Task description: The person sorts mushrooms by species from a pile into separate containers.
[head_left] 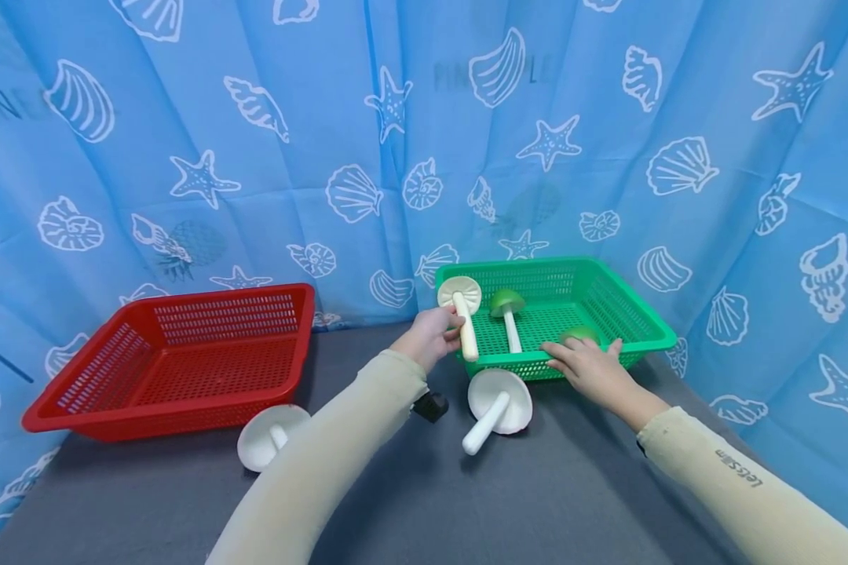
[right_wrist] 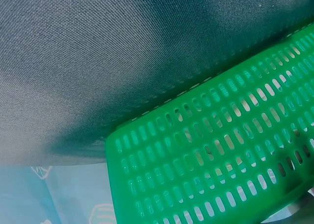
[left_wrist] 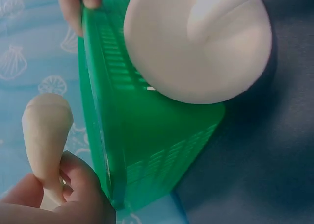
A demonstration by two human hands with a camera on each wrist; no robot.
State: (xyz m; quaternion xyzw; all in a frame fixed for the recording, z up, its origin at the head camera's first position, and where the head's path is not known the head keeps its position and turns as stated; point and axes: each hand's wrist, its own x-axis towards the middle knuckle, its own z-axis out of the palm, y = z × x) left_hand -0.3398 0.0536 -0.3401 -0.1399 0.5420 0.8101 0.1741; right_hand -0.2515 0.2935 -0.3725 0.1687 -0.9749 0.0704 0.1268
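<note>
My left hand (head_left: pixel 434 333) grips the stem of a cream mushroom (head_left: pixel 466 326) and holds it over the left front corner of the green basket (head_left: pixel 629 310). The left wrist view shows my fingers (left_wrist: pixel 73 185) curled round that mushroom's stem (left_wrist: pixel 46 133) beside the green basket's wall (left_wrist: pixel 147 150). My right hand (head_left: pixel 586 365) lies on the basket's front rim with its fingers curled over it. A green cap (head_left: pixel 579 335) sits just behind them. A green mushroom (head_left: pixel 506 302) lies inside the basket. A white mushroom (head_left: pixel 498 400) lies on the table against the basket's front.
An empty red basket (head_left: pixel 184 361) stands at the left on the grey table (head_left: pixel 537 502). Another white mushroom (head_left: pixel 272 435) lies in front of it, partly behind my left sleeve. A blue shell-print curtain (head_left: pixel 396 118) closes the back and sides. The right wrist view shows only the basket wall (right_wrist: pixel 216 155).
</note>
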